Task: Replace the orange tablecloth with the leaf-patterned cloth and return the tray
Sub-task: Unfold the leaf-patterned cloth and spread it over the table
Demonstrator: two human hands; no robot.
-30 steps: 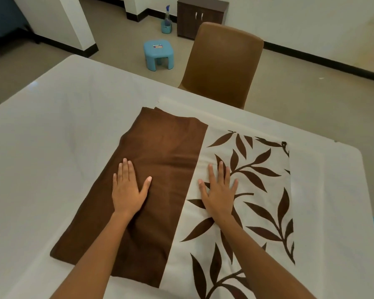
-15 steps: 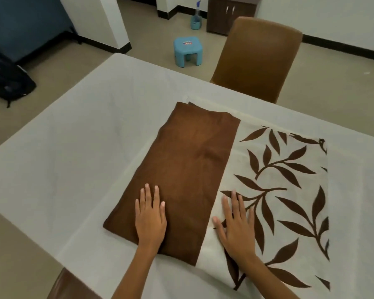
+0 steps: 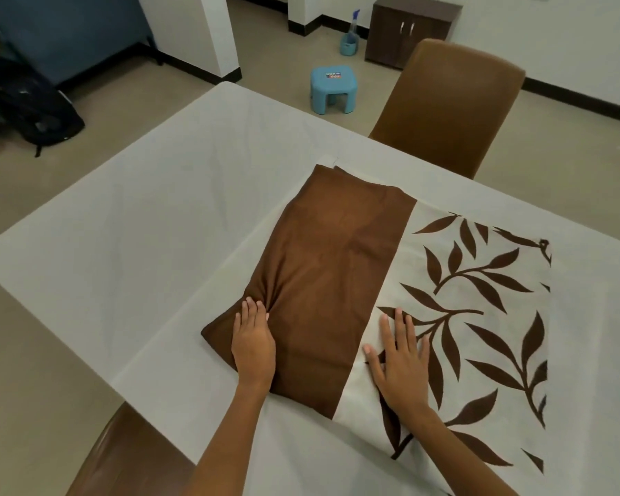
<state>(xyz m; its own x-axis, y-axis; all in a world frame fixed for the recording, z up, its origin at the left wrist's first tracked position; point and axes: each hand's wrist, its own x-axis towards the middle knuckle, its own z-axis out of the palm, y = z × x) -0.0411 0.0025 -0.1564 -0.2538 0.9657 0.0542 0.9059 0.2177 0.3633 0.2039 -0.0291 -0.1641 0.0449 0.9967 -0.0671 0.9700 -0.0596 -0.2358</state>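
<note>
Currently the leaf-patterned cloth (image 3: 444, 298) lies folded on the white table (image 3: 151, 238), toward the 3 o'clock half of the tabletop. It shows two panels: a plain brown band on its 9 o'clock side and a cream panel printed with brown leaves on its 3 o'clock side

Left hand (image 3: 253, 343): sits on the near 9 o'clock corner of the brown band, palm down. Fingers curled inward, fabric gathered into radiating creases right at the fingertips (image 3: 255, 306); it grips a bunch of the brown cloth

Right hand (image 3: 400, 359): flat on the cream panel, just at 3 o'clock of the seam between the two panels. Fingers straight and slightly spread, thumb out toward 9 o'clock, pressing the cloth down, holding nothing

Both hands rest on the near end of the cloth, roughly level with each other, with a strip of brown band between them. The bulk of the cloth extends away from them toward 12 o'clock

Surroundings: a brown chair (image 3: 448, 102) at the far edge of the table at 1 o'clock; another brown chair back (image 3: 122, 456) at the near edge, 7 o'clock. On the floor at 12 o'clock a small blue stool (image 3: 333, 89), beyond it a spray bottle (image 3: 351, 39) beside a dark cabinet (image 3: 412, 28). A black bag (image 3: 33, 105) sits on the floor at 10 o'clock
</note>
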